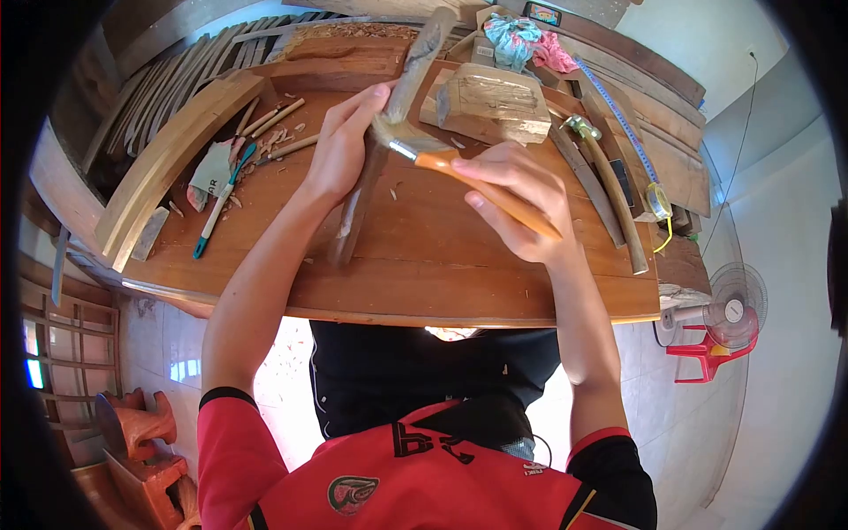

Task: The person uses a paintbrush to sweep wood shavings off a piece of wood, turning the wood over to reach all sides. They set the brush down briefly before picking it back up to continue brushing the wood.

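Note:
My left hand (343,146) is closed around a long, narrow piece of wood (417,75), which stands tilted over the table with its lower end near the tabletop. In my right hand (527,199) is a paintbrush (446,165) with an orange handle and a metal ferrule. Its pale bristles meet the wood just beside my left fingers. Behind the brush sits a rough wooden block (495,102). The wood's lower part is slightly blurred.
On the brown table (424,283), a white-and-green brush (224,199) and thin wooden-handled tools (274,119) lie left among shavings. A hammer (609,181) and a tape measure (658,201) lie right. Curved timber (177,163) borders the left side. A fan (735,309) stands beyond.

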Demonstrator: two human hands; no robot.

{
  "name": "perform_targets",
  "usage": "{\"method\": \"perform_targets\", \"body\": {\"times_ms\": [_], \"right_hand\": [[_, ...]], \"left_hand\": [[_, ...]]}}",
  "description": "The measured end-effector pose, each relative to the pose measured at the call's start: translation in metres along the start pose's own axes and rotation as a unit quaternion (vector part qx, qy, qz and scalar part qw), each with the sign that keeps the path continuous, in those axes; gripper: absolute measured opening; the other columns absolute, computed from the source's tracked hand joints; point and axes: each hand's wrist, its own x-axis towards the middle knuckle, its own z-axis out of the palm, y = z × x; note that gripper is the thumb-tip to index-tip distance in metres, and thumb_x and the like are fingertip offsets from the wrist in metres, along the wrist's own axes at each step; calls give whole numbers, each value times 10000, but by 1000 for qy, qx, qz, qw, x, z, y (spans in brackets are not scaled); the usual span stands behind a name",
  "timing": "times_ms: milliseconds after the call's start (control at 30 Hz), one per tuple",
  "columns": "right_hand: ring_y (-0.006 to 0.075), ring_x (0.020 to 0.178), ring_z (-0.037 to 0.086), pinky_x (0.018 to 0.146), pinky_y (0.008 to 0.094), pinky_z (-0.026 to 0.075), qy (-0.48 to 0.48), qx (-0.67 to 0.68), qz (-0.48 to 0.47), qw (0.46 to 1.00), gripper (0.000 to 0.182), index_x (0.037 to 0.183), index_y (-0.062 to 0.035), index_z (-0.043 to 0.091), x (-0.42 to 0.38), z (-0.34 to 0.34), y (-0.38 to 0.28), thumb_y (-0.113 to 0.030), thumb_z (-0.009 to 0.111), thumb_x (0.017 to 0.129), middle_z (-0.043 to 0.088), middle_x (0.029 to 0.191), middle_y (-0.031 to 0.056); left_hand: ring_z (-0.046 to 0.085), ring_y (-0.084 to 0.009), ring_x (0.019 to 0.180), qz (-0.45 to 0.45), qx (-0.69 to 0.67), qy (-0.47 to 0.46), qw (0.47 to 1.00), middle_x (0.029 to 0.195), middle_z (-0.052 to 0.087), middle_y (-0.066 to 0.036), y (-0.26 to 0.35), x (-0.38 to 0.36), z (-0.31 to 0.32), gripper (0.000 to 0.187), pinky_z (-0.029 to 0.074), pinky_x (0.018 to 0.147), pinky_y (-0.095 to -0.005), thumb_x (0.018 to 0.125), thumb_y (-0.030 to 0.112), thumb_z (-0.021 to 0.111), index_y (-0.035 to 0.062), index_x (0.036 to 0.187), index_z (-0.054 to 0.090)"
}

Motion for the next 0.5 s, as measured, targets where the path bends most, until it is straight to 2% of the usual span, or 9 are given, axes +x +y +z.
{"method": "perform_targets", "body": {"times_ms": [67,100,200,333,400,500], "right_hand": [[253,814,663,747,358,527,-18,13,-12,1000,398,1138,-63,739,1,4,-2,55,795,762,728,956,77],[249,806,659,687,351,537,-28,9,-3,1000,386,1126,-84,749,2,7,-7,28,807,761,720,935,66],[247,798,653,634,344,534,-61,-9,-9,998,382,1122,-94,752,2,14,-15,6,816,759,709,898,63],[237,789,644,597,352,525,-119,3,-53,992,309,1096,-110,763,-2,23,-17,-68,812,793,692,864,30],[241,794,649,587,354,521,-149,48,-12,988,256,1065,-109,769,-3,29,-23,-89,803,812,701,864,27],[252,781,664,604,354,524,-179,70,31,981,228,1050,-87,765,3,24,-20,-81,795,823,721,880,58]], "left_hand": [[522,-61,789,-24,9,-22,999,872,634,-4,2,0,-6,507,418,729,-232,1095,414,413,36,1310,674],[516,-59,777,-36,14,-33,999,846,626,-3,3,0,-9,519,414,721,-235,1093,432,410,40,1288,688],[472,-60,619,-28,30,0,999,739,541,28,0,2,-8,556,367,583,-247,1084,511,371,76,1252,675],[481,-83,597,-56,-77,35,995,718,536,24,-10,7,-12,525,377,580,-251,1096,507,340,93,1078,660],[480,-94,588,-60,-104,45,992,714,528,24,-9,9,-13,522,382,581,-255,1101,512,322,102,1034,637],[487,-95,615,-53,-127,52,989,753,530,25,-9,10,-12,538,392,604,-254,1108,511,300,87,1071,629]]}}
